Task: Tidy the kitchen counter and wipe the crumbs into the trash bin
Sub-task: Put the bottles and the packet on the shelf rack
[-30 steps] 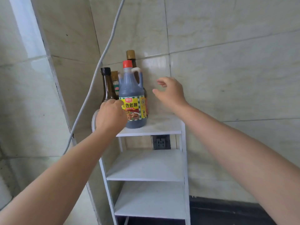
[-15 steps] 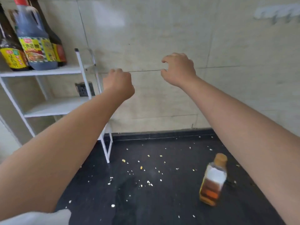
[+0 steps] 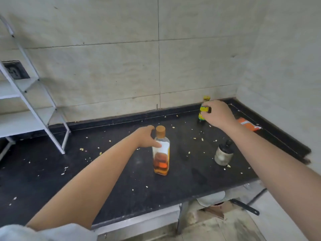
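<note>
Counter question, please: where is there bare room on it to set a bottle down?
Roomiest: the counter front left, between the rack and the left arm, crumbs only. Also front centre, before the corked bottle. Crowded: the right end, with jar, yellow bottle and orange packet.

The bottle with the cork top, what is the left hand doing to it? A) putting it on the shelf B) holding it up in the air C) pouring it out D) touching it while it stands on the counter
D: the left hand is wrapping round the cork-topped bottle, which stands upright on the black counter.
</note>
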{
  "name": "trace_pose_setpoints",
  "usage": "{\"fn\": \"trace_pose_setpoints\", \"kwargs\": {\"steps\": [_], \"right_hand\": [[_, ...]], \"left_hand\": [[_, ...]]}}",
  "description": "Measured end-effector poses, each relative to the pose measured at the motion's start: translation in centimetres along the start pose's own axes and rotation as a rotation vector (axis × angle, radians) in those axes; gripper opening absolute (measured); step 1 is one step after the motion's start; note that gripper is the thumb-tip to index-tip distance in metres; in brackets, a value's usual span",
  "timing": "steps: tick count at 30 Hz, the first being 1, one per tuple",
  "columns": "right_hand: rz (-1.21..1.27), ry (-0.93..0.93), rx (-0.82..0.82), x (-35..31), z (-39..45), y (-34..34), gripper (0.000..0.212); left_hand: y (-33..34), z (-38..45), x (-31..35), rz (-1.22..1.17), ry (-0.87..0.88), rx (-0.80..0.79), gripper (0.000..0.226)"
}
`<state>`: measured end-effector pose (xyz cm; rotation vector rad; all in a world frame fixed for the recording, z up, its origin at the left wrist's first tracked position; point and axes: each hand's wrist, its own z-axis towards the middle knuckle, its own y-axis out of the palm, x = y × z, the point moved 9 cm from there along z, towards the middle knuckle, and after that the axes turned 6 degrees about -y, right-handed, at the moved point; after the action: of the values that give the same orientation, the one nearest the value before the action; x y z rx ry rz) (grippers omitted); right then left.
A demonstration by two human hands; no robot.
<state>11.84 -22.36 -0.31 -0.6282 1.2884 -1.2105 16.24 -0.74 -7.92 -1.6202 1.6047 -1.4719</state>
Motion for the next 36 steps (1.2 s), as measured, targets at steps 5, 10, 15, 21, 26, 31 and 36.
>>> {"fn": "trace_pose_setpoints", "kwargs": {"steps": [5,10,15,21,26,31,36], "right_hand": [[0.049,0.102,-0.095,6.4,0.0,4.5,0.04],[0.058,0.199,-0.229,11.8,0.7,7.7,0.043],[0.122,0.332,-0.216,17.9,-1.4,9.5,0.069],[0.464,0.515,-0.211,23.3,-5.6,13.0,0.111],[0.585,0.504,-0.254,24.5,-6.0,16.1,0.111],[0.695,0.554,-0.175,25.3,-5.5,17.4,0.086],[0.692,0.522,-0.23,25.2,-4.7,18.1,0.075]], "left_hand": [[3.5,4.9,-0.4,-0.393,-0.044,0.044,0.033],[4.5,8.0,-0.8,-0.671,-0.086,0.103,0.014],[4.4,10.4,-0.6,-0.764,-0.11,0.196,0.012],[4.2,11.9,-0.3,-0.797,-0.184,0.256,0.021],[4.6,11.6,0.5,-0.777,-0.206,0.325,0.021],[5.1,9.9,2.5,-0.693,-0.241,0.373,0.018],[5.4,7.0,3.0,-0.712,-0.274,0.504,0.024]]}}
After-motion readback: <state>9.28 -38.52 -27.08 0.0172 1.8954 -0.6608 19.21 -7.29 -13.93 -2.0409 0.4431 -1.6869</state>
